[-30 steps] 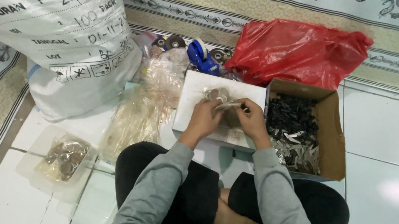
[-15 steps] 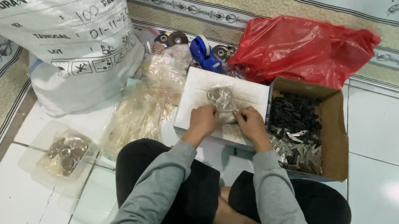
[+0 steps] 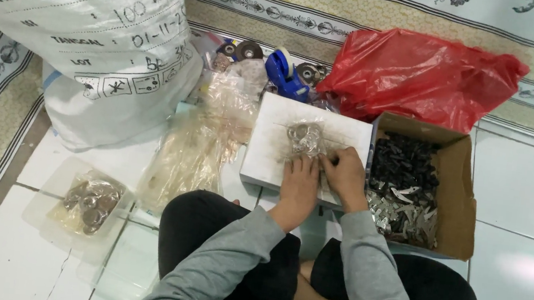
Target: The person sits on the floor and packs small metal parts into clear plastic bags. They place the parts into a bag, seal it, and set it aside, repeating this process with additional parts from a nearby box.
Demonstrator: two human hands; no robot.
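A small clear plastic bag of metal parts [image 3: 305, 137] lies on a white slab [image 3: 267, 150] in front of my crossed legs. My left hand [image 3: 300, 186] and my right hand [image 3: 343, 173] rest side by side on the slab, fingers pinching the near edge of the bag. Both arms wear grey sleeves. What the fingertips grip under the bag is hidden.
A cardboard box [image 3: 458, 192] of black and silver parts sits right of the slab. A red plastic bag [image 3: 423, 77] and blue tape dispenser [image 3: 287, 72] lie behind. Loose clear bags [image 3: 197, 142], a large white sack [image 3: 85, 35] and a clear tray [image 3: 76, 205] stand left.
Both hands have drawn closer together at the bag's near edge, and the bag has settled flatter on the slab. The view has shifted slightly.
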